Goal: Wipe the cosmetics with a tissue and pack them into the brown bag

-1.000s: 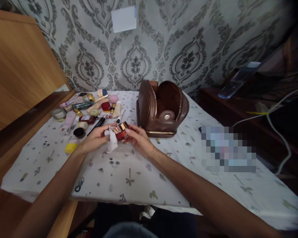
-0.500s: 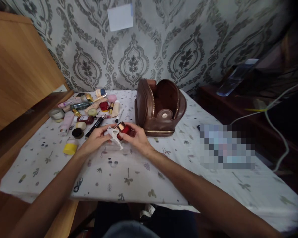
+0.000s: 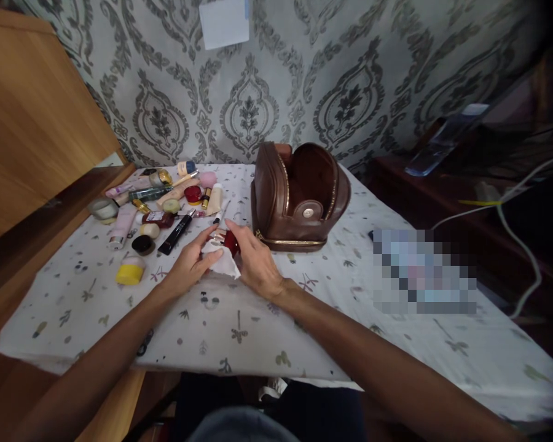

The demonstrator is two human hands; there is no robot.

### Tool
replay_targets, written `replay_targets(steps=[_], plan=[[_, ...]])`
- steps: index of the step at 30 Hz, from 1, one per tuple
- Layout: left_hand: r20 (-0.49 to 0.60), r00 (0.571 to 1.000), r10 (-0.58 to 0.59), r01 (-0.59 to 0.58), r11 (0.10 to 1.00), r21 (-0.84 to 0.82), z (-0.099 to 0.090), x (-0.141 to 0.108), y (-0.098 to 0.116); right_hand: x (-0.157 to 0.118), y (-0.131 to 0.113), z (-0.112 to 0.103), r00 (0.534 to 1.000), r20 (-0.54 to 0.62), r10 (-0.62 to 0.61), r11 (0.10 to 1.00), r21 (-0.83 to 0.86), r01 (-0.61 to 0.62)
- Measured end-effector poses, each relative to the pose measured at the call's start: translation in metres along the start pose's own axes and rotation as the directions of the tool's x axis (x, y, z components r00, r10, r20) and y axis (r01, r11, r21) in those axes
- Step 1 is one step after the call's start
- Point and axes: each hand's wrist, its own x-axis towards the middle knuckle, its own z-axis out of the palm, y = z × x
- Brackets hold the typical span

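Note:
Between my hands, above the table's front middle, is a small glossy dark red container (image 3: 231,241) with a shiny copper-gold part; whether it is a bottle or a compact I cannot tell. My right hand (image 3: 258,261) grips it from the right, its fingers curled over the far side. My left hand (image 3: 191,265) pinches a crumpled white wipe (image 3: 225,261), which lies against the container's near side and partly covers it. Just behind my hands lie a black tube (image 3: 177,232) and a small white tube with a dark cap (image 3: 221,212). An unzipped brown leather bag (image 3: 276,212) stands behind my right hand.
Several cosmetics crowd the left of the table, among them a yellow-lidded jar (image 3: 129,271), a black-lidded jar (image 3: 142,245) and a pink tube (image 3: 124,226). A blurred-out flat object (image 3: 424,267) lies at right. A plastic bottle (image 3: 445,141) rests on dark furniture beyond.
The wipe has spread over the near side of the red container. My right hand has turned, its back now facing me more. The cosmetics and bag stay put.

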Motion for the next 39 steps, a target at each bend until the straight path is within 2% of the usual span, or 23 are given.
replay_targets(steps=[4,8,10,13,16,19,21,24,26,28,31,34,37,39], plan=[[-0.083,0.995,0.059,-0.058,0.998,0.023,0.006,-0.001,0.003,-0.004,-0.002,-0.001,0.992,0.078,-0.097,0.992,-0.068,0.103],[-0.122,0.992,-0.019,0.021,1.0,0.014,0.008,-0.002,0.009,-0.005,-0.005,-0.003,0.969,0.169,-0.178,0.973,-0.118,0.199],[-0.127,0.992,-0.015,0.018,0.999,0.027,0.006,-0.001,0.01,-0.006,-0.005,-0.004,0.96,0.189,-0.207,0.961,-0.148,0.236],[-0.136,0.991,0.004,0.0,0.999,0.035,0.002,0.0,0.009,-0.006,-0.006,-0.003,0.952,0.213,-0.219,0.95,-0.177,0.258],[-0.168,0.984,-0.063,0.06,0.998,-0.019,-0.003,0.004,0.003,-0.007,-0.007,-0.001,0.951,0.211,-0.225,0.95,-0.17,0.262],[-0.183,0.968,-0.175,0.153,0.98,-0.127,-0.006,0.007,-0.005,-0.007,-0.008,-0.001,0.945,0.201,-0.257,0.955,-0.097,0.28],[-0.15,0.956,-0.253,0.21,0.945,-0.252,-0.006,0.008,-0.01,-0.008,-0.007,-0.002,0.945,0.196,-0.26,0.964,-0.008,0.267],[-0.08,0.949,-0.304,0.242,0.871,-0.428,-0.005,0.01,-0.015,-0.007,-0.007,0.0,0.972,0.137,-0.19,0.975,0.14,0.17],[-0.085,0.95,-0.3,0.23,0.86,-0.456,-0.005,0.012,-0.016,-0.006,-0.006,0.003,0.99,0.065,-0.122,0.969,0.222,0.105],[-0.152,0.951,-0.268,0.198,0.911,-0.362,-0.005,0.013,-0.016,-0.005,-0.005,0.008,0.999,0.014,-0.046,0.962,0.271,0.041],[-0.274,0.953,-0.126,0.123,0.992,-0.027,-0.006,0.011,-0.012,-0.005,-0.004,0.013,0.998,0.016,0.055,0.958,0.279,-0.057],[-0.317,0.948,0.024,0.062,0.964,0.259,-0.005,0.004,-0.002,-0.004,-0.004,0.014,0.994,0.041,0.106,0.959,0.26,-0.113],[-0.301,0.945,0.131,-0.008,0.926,0.377,-0.002,-0.003,0.007,-0.003,-0.003,0.014,0.988,0.061,0.141,0.948,0.281,-0.152],[-0.289,0.944,0.159,-0.041,0.926,0.375,-0.001,-0.004,0.008,-0.002,-0.004,0.013,0.978,0.069,0.196,0.918,0.339,-0.208]])
